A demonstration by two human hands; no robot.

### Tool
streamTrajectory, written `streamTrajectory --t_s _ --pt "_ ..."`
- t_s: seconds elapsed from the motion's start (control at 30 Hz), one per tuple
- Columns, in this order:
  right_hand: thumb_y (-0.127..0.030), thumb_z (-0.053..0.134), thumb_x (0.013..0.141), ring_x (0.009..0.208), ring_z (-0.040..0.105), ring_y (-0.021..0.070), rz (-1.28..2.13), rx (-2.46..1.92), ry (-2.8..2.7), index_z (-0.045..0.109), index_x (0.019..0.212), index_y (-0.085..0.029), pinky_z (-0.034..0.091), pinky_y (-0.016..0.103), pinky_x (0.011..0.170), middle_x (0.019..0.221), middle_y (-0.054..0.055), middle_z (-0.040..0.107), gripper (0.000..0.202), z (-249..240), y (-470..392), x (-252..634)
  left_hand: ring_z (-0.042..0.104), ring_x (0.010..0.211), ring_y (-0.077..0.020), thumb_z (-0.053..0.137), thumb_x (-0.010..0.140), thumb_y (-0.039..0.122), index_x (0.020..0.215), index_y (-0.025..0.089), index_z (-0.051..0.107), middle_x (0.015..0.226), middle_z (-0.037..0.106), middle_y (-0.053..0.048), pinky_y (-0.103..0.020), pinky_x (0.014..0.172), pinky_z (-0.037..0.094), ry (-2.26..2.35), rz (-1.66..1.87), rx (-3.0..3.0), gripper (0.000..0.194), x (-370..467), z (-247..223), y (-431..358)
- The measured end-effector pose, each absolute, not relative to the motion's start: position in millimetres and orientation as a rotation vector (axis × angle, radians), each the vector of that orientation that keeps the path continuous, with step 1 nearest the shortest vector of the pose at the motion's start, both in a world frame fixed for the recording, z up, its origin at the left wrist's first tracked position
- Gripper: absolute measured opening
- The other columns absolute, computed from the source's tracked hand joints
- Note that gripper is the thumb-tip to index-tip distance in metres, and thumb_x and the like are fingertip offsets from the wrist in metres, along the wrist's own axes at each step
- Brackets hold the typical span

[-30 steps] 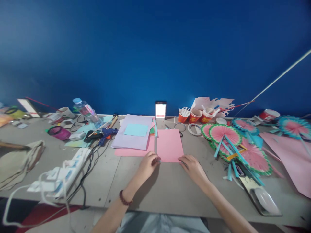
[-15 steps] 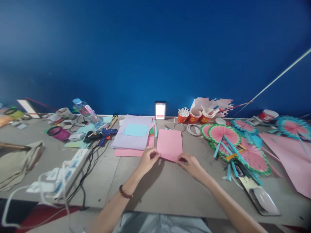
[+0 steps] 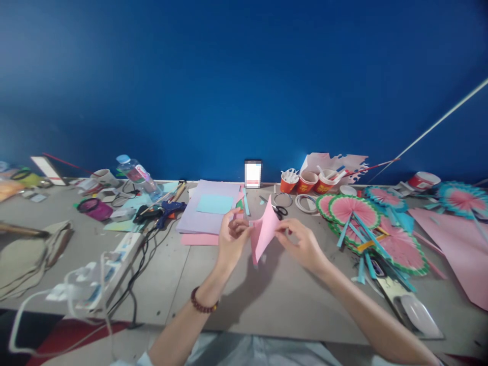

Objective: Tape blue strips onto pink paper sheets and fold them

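Observation:
A pink sheet of paper [image 3: 265,231] is held up off the table, bent or folded so that two faces show and one corner points upward. My left hand [image 3: 233,238] pinches its left edge between thumb and fingers; a dark beaded bracelet circles that wrist. On the opposite edge, my right hand [image 3: 299,241] is closed with thumb and finger on the paper. Black-handled scissors [image 3: 281,211] lie just behind the sheet. Beyond my left hand is a stack of lilac paper [image 3: 186,216] with a light blue sheet [image 3: 216,204] on top.
Red paper cups [image 3: 308,181] stand at the back by the blue wall. To the right lie pleated pink paper fans [image 3: 354,211] and a computer mouse [image 3: 415,312]. A power strip [image 3: 124,254], a blue glue gun [image 3: 170,209] and a bottle [image 3: 139,175] are on the left.
The pink sheet, flat and facing me before, has been lifted and turned edge-on, bending in the middle. Both hands have risen with it, and the scissors behind have come into view.

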State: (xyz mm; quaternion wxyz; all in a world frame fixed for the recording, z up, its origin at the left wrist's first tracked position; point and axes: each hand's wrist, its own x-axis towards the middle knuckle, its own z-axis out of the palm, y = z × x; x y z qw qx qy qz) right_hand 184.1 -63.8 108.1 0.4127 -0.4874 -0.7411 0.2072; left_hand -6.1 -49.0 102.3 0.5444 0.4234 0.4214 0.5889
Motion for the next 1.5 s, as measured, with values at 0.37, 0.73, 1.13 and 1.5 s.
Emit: streamTrajectory --t_s 0.37,0.73,1.13,1.5 --pt "-0.036 0.06 0.083 0.07 0.057 0.0145 0.761 -1.151 -2.008 0.069 0.082 -0.02 0.044 0.025 0.062 0.075 0.002 0.066 0.019 190 -47 175 0.06 0.071 -0.0112 0.072 0.074 0.028 0.126 0.024 0.042 0.079 0.062 0.0 -0.022 0.066 0.048 0.858 1.269 1.308 0.061 0 163 -61" --pt "-0.041 0.067 0.071 0.056 0.05 0.0094 1.096 -1.197 -1.374 0.063 0.08 -0.018 0.038 0.022 0.052 0.069 -0.001 0.06 0.024 190 -40 198 0.054 0.062 -0.0102 0.058 0.083 0.045 0.088 0.015 0.069 0.071 0.064 -0.003 -0.02 0.053 0.04 1.006 0.89 1.508 0.032 -39 170 -39" --pt "-0.045 0.072 0.07 0.052 0.044 0.0078 1.285 -1.153 -1.069 0.058 0.081 -0.021 0.032 0.019 0.047 0.063 -0.005 0.051 0.03 144 -48 207 0.058 0.068 -0.0128 0.069 0.076 0.038 0.076 0.014 0.068 0.074 0.067 -0.005 -0.022 0.061 0.046 1.049 0.908 1.433 0.025 -48 148 -42" --pt "-0.044 0.071 0.071 0.06 0.058 0.0113 1.311 -1.171 -1.148 0.063 0.094 -0.02 0.045 0.021 0.056 0.071 0.001 0.065 0.034 146 -64 208 0.051 0.062 -0.0113 0.066 0.077 0.039 0.078 0.015 0.068 0.074 0.065 -0.005 -0.02 0.053 0.041 1.173 0.984 1.568 0.025 -51 142 -44"
